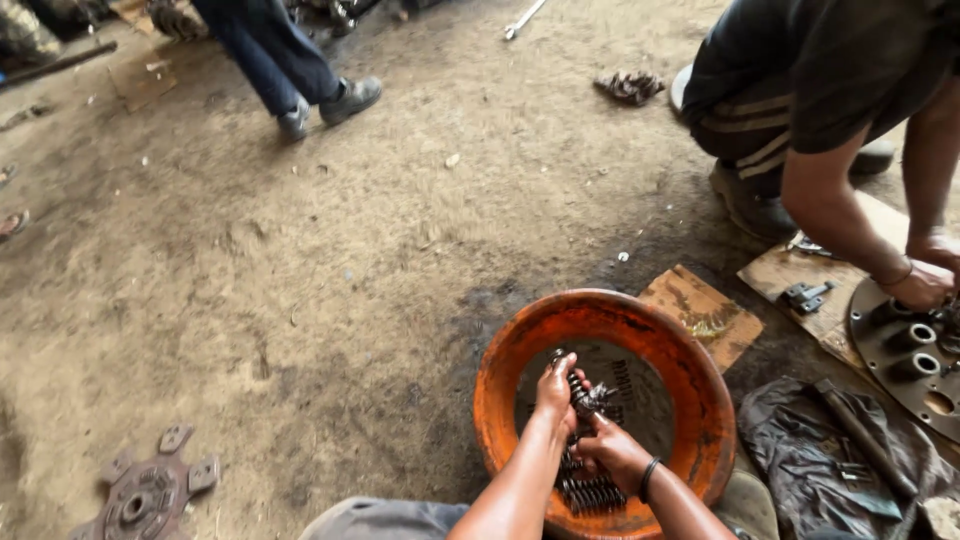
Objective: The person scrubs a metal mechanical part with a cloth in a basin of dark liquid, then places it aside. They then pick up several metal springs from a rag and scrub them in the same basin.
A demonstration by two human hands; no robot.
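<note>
Gripping a small greasy metal part [585, 397] w/ both hands inside an orange basin [500, 370], bottom centre of view. Left hand [556, 388] has fingers curled tight round the part's upper end; right hand [612, 450] closes on it from approx 5 o'clock, fingers wrapped, black band on the wrist. Part sits between the two palms, just above the basin floor. Dark coil springs [590, 493] lie in the basin at 6 o'clock of the hands, touching the near wall.

Oily dirt floor round the basin. Wooden board [705, 315] at 2 o'clock, edge just beside the rim. Dark cloth [800, 450] w/ a long tool on it at 3 o'clock. Clutch disc [145, 492] well apart at 9 o'clock, lying flat.

Another person crouches at 2 o'clock, hand [922, 285] on a round metal plate [905, 360] w/ raised bosses. A third person's legs and shoes [330, 105] at 11 o'clock, far off. Wrench [524, 18] at 12 o'clock near the top edge.
</note>
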